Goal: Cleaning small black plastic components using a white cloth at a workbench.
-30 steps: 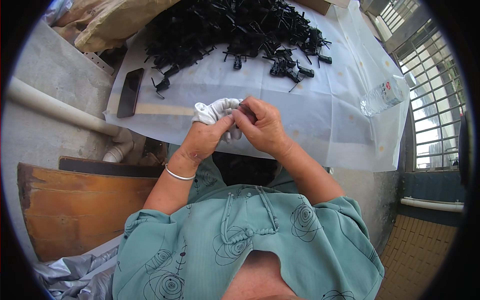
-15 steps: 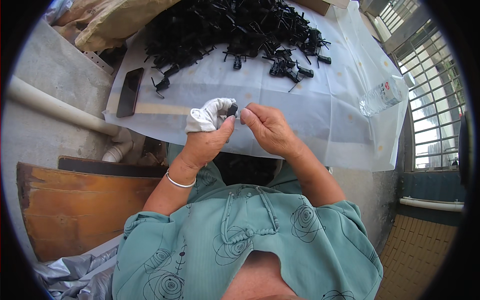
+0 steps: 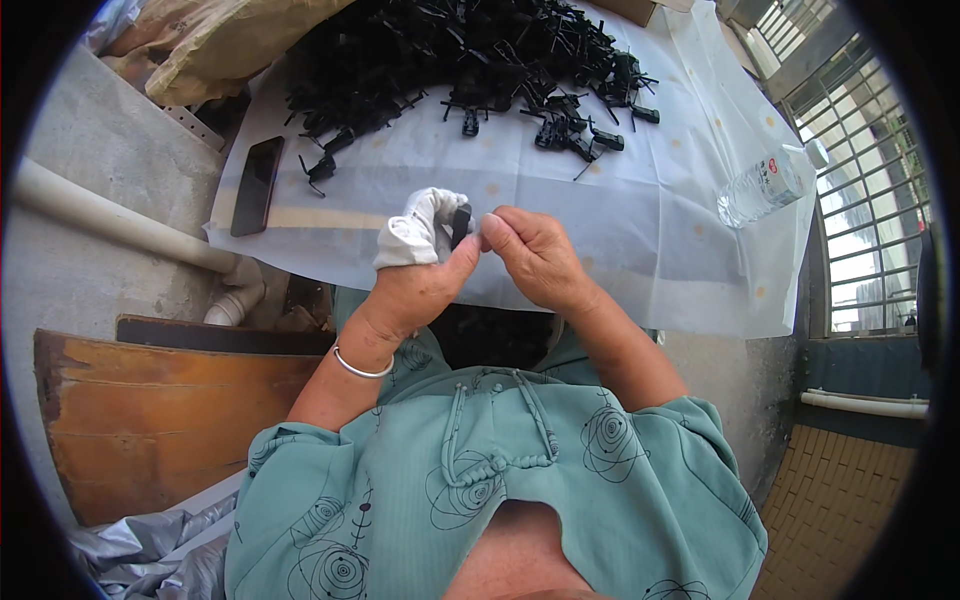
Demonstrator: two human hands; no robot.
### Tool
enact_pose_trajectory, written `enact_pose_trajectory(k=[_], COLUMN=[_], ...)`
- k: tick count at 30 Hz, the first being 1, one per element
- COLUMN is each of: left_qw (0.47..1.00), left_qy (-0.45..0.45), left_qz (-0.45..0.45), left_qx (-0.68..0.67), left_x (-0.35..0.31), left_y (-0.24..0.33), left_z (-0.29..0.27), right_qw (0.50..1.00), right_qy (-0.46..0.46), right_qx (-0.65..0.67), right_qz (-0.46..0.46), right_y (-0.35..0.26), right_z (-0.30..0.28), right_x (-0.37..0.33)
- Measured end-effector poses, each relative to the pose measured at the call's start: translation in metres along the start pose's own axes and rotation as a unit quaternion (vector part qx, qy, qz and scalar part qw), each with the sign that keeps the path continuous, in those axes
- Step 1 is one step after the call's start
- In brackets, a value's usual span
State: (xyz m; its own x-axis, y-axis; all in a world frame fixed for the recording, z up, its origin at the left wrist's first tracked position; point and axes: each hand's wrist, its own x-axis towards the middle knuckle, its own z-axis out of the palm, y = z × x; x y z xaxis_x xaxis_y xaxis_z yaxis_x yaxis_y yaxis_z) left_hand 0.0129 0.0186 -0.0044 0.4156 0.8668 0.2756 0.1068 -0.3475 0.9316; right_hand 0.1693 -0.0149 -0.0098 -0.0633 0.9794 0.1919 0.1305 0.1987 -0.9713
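Just over the table's near edge, my left hand [image 3: 425,255], its fingers wrapped in white cloth and its thumb bare, pinches a small black plastic part [image 3: 461,226]. Right beside that part is my right hand [image 3: 535,255], curled with thumb and forefinger pressed together. Whatever sits in that pinch is too small or too hidden to name. Farther back lies a big heap of black plastic parts [image 3: 450,60] with thin prongs, and several loose ones rest at its near fringe.
White plastic sheeting [image 3: 600,240] covers the table. A dark phone [image 3: 258,187] lies at the left, a clear water bottle [image 3: 762,188] at the right. Brown paper [image 3: 235,50] bulges at the back left, near a cardboard box [image 3: 630,10]. A wooden board [image 3: 180,420] stands low on the left.
The black part in my left hand has turned slightly and stands more upright. My left hand has shifted a little to the right; my right hand stays almost in place.
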Motion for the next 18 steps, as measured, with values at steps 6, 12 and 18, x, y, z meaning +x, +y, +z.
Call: enact_pose_trajectory(k=[6, 12, 18], left_qw=[0.961, 0.976, 0.979], left_qy=[-0.031, -0.094, -0.122], left_qz=[-0.137, -0.129, -0.082], left_qx=[-0.236, -0.15, -0.14], left_x=[0.002, 0.0, -0.004], left_y=[-0.004, 0.008, 0.008], left_z=[-0.016, -0.01, -0.008], right_qw=[0.98, 0.986, 0.995], right_qy=[-0.063, 0.011, -0.021], right_qx=[-0.187, -0.125, -0.099], right_qz=[-0.014, -0.111, -0.009], right_y=[0.001, -0.003, -0.012], right_z=[-0.014, -0.01, -0.006], right_x=[-0.002, 0.006, 0.005])
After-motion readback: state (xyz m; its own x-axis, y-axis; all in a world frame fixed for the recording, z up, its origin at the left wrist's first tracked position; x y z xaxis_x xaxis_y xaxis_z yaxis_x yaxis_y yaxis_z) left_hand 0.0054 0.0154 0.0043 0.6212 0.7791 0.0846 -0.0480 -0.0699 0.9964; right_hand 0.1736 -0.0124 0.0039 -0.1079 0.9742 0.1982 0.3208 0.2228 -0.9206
